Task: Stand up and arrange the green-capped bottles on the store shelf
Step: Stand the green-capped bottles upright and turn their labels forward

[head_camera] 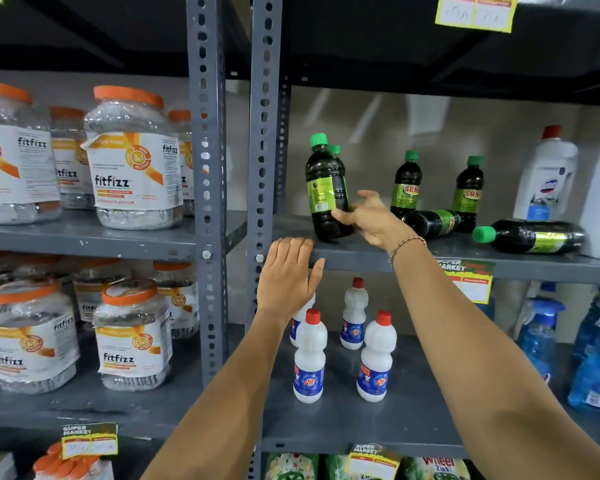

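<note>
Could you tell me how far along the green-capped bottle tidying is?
Partly done. Two bottles stand upright at the back. The right hand grips a bottle at the shelf's left end; the left hand rests on the shelf edge. Two bottles lie on their sides.

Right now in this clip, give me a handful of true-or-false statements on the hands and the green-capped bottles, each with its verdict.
1. The right hand has its grip on an upright green-capped bottle. True.
2. The left hand holds a white bottle. False: it rests flat on the front edge of the shelf, holding nothing.
3. Two green-capped bottles lie on their sides, the nearer lying bottle and the farther lying bottle. True.
4. Every green-capped bottle stands upright. False: those two lie flat.
5. The white red-capped bottles share the green bottles' shelf. False: they stand one shelf lower.
</note>
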Tool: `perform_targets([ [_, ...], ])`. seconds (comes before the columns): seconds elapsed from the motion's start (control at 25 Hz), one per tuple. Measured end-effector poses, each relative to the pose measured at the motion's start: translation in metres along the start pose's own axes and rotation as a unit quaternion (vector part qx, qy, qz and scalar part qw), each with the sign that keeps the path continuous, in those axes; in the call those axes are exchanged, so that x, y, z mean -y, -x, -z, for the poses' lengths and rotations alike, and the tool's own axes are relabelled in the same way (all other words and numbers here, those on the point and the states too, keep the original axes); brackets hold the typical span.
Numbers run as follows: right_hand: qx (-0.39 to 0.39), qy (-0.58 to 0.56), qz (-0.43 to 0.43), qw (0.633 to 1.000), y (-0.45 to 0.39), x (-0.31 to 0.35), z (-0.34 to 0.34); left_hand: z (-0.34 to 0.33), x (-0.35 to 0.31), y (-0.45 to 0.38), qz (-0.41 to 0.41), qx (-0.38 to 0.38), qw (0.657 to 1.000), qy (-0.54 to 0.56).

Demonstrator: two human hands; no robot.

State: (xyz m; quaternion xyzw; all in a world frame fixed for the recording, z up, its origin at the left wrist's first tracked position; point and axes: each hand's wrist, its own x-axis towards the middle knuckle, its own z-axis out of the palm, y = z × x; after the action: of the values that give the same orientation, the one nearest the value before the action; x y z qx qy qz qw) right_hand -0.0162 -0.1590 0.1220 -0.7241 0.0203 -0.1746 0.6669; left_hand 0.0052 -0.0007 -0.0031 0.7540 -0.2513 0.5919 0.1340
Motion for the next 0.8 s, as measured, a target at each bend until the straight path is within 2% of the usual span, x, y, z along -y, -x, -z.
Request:
perform_targets([
  [0.12,0.049,0.022,0.009,0.999,0.003,-0.009,0.002,0.001,0.001,-0.001,-0.001,0.008,1.000,-0.005],
  [0.32,0.072,0.061,0.021,0.995,0.002,-0.014,0.002,0.001,0.001,-0.001,-0.002,-0.003,1.000,-0.011],
  [0.56,0.069,0.097,0.040,0.992,0.000,-0.018,0.004,0.000,0.001,-0.001,-0.002,-0.009,1.000,-0.014],
  [0.8,0.028,0.119,0.059,0.991,0.003,-0.021,0.002,-0.001,0.001,0.000,-0.002,-0.013,1.000,-0.018],
])
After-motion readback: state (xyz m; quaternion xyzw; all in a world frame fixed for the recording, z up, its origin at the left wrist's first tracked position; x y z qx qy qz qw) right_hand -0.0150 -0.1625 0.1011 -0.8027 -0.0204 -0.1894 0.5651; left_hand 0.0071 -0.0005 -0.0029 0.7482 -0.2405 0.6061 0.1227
